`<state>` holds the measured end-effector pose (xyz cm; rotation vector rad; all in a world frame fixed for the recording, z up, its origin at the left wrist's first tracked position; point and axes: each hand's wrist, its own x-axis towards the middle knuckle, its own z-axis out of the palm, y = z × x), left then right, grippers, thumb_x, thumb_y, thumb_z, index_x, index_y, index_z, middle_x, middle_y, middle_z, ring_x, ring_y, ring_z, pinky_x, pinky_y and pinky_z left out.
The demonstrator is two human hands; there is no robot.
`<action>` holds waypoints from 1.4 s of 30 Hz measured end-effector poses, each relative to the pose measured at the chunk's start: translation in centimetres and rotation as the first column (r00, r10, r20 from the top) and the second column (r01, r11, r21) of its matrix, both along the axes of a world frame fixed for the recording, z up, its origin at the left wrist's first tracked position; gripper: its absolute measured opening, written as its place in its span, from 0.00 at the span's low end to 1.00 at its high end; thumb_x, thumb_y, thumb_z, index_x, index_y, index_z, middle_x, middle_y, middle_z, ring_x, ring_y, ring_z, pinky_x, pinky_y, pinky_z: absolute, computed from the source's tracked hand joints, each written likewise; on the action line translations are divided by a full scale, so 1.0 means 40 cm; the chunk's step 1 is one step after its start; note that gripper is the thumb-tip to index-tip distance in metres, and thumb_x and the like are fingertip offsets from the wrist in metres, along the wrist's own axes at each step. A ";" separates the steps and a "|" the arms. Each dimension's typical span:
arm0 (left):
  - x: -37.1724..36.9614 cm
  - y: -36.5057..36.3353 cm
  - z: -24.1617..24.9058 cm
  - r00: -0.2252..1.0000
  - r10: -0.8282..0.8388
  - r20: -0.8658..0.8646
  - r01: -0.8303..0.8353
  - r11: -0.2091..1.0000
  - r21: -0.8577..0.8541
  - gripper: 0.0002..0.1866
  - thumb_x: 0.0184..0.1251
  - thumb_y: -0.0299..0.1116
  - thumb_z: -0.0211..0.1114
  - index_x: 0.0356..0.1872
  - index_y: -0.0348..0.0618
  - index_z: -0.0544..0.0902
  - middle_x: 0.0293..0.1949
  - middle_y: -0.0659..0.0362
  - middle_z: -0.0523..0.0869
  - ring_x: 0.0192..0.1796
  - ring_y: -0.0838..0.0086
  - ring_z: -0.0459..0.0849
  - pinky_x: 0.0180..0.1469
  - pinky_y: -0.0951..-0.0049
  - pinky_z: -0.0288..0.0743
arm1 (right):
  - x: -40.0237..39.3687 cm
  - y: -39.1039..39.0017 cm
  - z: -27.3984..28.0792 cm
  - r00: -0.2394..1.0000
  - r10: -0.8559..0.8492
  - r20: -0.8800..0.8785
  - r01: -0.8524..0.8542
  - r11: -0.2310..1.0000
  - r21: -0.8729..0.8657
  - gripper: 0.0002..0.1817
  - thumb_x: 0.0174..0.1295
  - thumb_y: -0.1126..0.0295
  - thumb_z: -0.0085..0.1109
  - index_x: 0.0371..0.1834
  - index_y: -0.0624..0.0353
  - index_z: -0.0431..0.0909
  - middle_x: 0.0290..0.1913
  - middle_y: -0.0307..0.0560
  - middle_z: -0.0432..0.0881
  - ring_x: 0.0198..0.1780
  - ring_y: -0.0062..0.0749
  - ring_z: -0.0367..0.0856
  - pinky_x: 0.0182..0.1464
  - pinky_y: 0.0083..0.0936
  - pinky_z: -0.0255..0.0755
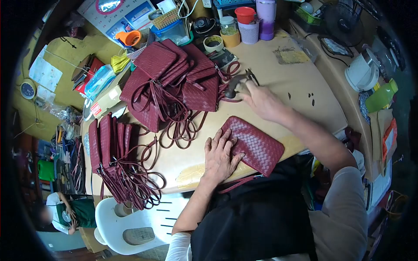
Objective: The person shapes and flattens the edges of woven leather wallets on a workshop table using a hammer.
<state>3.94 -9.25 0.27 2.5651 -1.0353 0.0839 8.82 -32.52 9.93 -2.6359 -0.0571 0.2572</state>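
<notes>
A burgundy woven wristlet pouch (pixel 254 143) lies near the table's front edge, its strap trailing below toward the black apron. My left hand (pixel 221 157) rests on the pouch's left side with fingers spread. Farther back, my right hand (pixel 263 102) has its fingers closed at a pair of dark scissors (pixel 236 83); the fingers partly cover them. Left of the scissors is a heap of matching burgundy pouches (pixel 159 65), with looped straps hanging toward the front. A second row of pouches (pixel 104 141) stands at the table's left side, straps tangled at its front.
Tape roll (pixel 213 43), glass jar (pixel 228 27) and purple tumbler (pixel 266 19) stand along the back. Small dark scraps (pixel 311 99) lie on the table (pixel 265 65) at right. A white plastic chair (pixel 130 232) is at front left. Another person (pixel 65 213) is at far left.
</notes>
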 end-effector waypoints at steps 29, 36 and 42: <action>0.125 -0.078 0.054 0.991 0.130 0.042 -0.117 0.964 -0.240 0.22 0.66 0.41 0.64 0.56 0.39 0.78 0.51 0.44 0.76 0.53 0.50 0.76 0.57 0.56 0.70 | -0.244 -0.188 -0.084 0.918 -0.137 0.371 0.225 0.953 -0.204 0.21 0.67 0.60 0.54 0.60 0.54 0.69 0.43 0.62 0.80 0.45 0.61 0.80 0.43 0.52 0.71; 0.113 -0.020 -0.002 0.986 0.111 -0.122 -0.149 0.916 -0.373 0.10 0.62 0.30 0.66 0.40 0.35 0.80 0.37 0.44 0.79 0.41 0.49 0.79 0.47 0.59 0.73 | -0.134 -0.171 -0.220 0.747 0.118 0.655 0.250 0.862 -0.440 0.25 0.65 0.63 0.57 0.65 0.56 0.68 0.42 0.55 0.77 0.43 0.55 0.80 0.43 0.45 0.73; -0.011 0.121 -0.047 0.880 0.065 -0.471 -0.438 0.498 -0.749 0.03 0.73 0.25 0.57 0.40 0.36 0.74 0.34 0.64 0.76 0.38 0.83 0.72 0.45 0.82 0.68 | -0.308 -0.028 -0.229 0.966 -0.219 0.139 0.065 0.725 0.686 0.18 0.67 0.71 0.59 0.58 0.63 0.72 0.41 0.46 0.80 0.42 0.24 0.79 0.44 0.23 0.73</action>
